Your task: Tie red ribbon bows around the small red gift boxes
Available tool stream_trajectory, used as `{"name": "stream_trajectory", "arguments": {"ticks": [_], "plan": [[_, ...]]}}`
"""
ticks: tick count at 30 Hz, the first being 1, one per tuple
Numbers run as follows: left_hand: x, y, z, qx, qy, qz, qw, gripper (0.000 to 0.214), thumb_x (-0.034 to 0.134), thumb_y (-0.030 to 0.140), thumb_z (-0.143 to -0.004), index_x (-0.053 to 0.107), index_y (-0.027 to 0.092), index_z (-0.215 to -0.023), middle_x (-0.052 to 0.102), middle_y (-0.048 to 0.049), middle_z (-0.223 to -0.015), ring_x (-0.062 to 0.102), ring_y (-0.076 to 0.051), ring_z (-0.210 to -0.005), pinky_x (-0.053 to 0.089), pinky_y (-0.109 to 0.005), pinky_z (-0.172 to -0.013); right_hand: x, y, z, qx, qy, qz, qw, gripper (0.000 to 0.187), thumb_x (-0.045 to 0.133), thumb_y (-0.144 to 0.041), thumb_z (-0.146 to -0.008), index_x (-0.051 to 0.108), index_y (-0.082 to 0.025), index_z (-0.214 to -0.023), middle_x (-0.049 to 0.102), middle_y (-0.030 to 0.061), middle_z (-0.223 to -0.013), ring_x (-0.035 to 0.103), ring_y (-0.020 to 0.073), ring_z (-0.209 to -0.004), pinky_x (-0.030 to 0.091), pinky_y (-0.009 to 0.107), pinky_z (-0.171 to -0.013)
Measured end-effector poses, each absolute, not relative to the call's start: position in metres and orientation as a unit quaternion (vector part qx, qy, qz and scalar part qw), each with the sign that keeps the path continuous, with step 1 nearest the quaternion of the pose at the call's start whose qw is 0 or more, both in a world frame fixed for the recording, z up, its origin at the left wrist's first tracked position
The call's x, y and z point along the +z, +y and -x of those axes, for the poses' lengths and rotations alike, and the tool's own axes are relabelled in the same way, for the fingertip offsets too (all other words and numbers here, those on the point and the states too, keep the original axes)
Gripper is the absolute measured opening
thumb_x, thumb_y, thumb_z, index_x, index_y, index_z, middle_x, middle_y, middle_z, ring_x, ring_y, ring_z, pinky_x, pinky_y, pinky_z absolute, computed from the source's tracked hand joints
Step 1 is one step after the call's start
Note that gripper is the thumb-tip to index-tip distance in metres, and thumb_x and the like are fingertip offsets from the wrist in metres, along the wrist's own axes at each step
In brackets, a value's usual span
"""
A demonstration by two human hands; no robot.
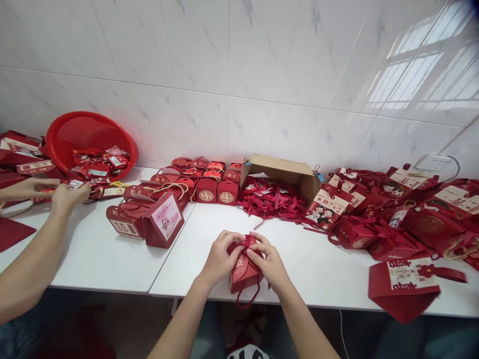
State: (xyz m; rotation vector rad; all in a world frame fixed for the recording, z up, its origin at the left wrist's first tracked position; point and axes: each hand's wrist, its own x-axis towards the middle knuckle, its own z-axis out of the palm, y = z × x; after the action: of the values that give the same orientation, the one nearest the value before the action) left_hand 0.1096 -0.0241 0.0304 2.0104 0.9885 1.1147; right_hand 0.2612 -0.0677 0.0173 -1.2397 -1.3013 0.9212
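Right in front of me, near the table's front edge, stands a small red gift box with gold print. My left hand is at the box's top left, its thumb and fingers closed on a dark red ribbon. From the other side my right hand pinches the same ribbon, fingertips almost touching those of my left. A loop of the ribbon hangs down over the front of the box. The exact shape of the ribbon between my fingertips is partly hidden.
Behind the box, an open cardboard carton spills red ribbons. Finished-looking red boxes stand left of it. Many red gift bags crowd the right. At left, a co-worker's hands handle packets beside a red basket.
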Motion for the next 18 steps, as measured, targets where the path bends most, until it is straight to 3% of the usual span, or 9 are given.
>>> {"name": "stream_trajectory", "arguments": {"ticks": [4,7,9,13,18], "plan": [[0.023,-0.022,-0.114,0.448,0.363,-0.742,0.343,0.017,0.053,0.013,-0.078,0.059,0.019,-0.092,0.062,-0.0033,-0.089,0.063,-0.015,-0.083,0.052,-0.030,-0.078,0.016,-0.069,-0.260,0.434,-0.543,0.494,0.521,0.022,0.064,-0.041,-0.078,0.074,-0.021,-0.080,0.037,0.0083,-0.143,0.037,0.0277,-0.129,0.029,0.042,-0.106],[0.023,-0.022,-0.111,0.470,0.394,-0.722,0.319,0.018,0.057,0.017,-0.078,0.057,0.019,-0.096,0.064,-0.0031,-0.087,0.062,-0.016,-0.082,0.051,-0.031,-0.077,0.013,-0.070,-0.258,0.440,-0.521,0.494,0.540,0.024,0.064,-0.044,-0.078,0.074,-0.022,-0.082,0.035,0.0084,-0.145,0.039,0.0279,-0.128,0.031,0.042,-0.106],[0.026,-0.026,-0.106,0.469,0.411,-0.729,0.281,0.009,0.056,0.021,-0.081,0.059,0.019,-0.089,0.064,-0.0041,-0.086,0.061,-0.017,-0.084,0.050,-0.033,-0.078,0.012,-0.071,-0.256,0.443,-0.507,0.495,0.549,0.025,0.065,-0.044,-0.077,0.075,-0.022,-0.082,0.036,0.0086,-0.143,0.040,0.0275,-0.127,0.031,0.041,-0.105],[0.034,-0.038,-0.098,0.406,0.404,-0.788,0.225,0.012,0.059,0.023,-0.080,0.068,0.022,-0.088,0.068,-0.0049,-0.090,0.059,-0.022,-0.093,0.047,-0.040,-0.085,0.010,-0.074,-0.252,0.434,-0.510,0.497,0.552,0.026,0.066,-0.046,-0.075,0.074,-0.022,-0.082,0.044,0.0094,-0.136,0.043,0.0268,-0.125,0.030,0.041,-0.106],[0.033,-0.042,-0.098,0.401,0.414,-0.789,0.213,0.011,0.060,0.023,-0.080,0.072,0.024,-0.080,0.072,-0.0031,-0.085,0.059,-0.023,-0.093,0.046,-0.041,-0.086,0.009,-0.079,-0.255,0.394,-0.539,0.517,0.536,0.031,0.056,-0.047,-0.083,0.073,-0.022,-0.085,0.047,0.0096,-0.132,0.043,0.0254,-0.124,0.029,0.042,-0.107]]}}
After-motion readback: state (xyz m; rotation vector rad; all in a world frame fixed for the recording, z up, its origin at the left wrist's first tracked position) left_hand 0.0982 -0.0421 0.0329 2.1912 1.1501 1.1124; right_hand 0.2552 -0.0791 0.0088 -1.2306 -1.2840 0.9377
